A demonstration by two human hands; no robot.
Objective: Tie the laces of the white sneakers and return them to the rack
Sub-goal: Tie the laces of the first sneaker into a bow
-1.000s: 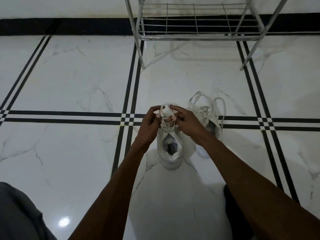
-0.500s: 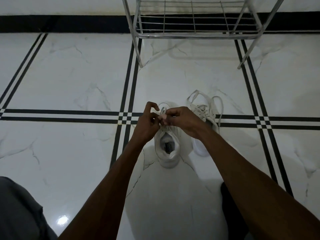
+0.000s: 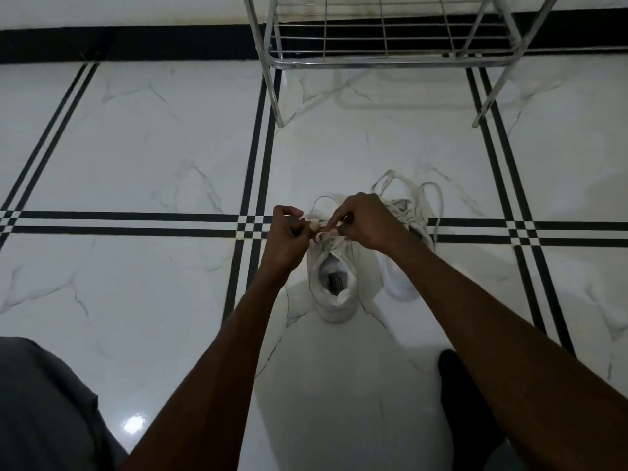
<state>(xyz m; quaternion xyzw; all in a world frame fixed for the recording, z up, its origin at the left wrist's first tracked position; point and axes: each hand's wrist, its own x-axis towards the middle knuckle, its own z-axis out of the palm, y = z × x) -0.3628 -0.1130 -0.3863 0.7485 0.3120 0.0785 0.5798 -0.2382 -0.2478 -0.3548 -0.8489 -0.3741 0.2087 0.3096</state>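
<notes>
Head view. L hand [image 3: 285, 232] and R hand [image 3: 365, 220] meet above the tongue of the near white sneaker [image 3: 334, 283], each w/ fingers curled and pinching a strand of its laces [image 3: 321, 236]. Near sneaker stands upright on the marble floor [image 3: 136, 147], heel toward the person. Second white sneaker [image 3: 404, 266] sits just beside it on the R, partly behind the R forearm, its laces lying in loose loops. Metal rack [image 3: 390, 62] stands further back, well apart from both.
</notes>
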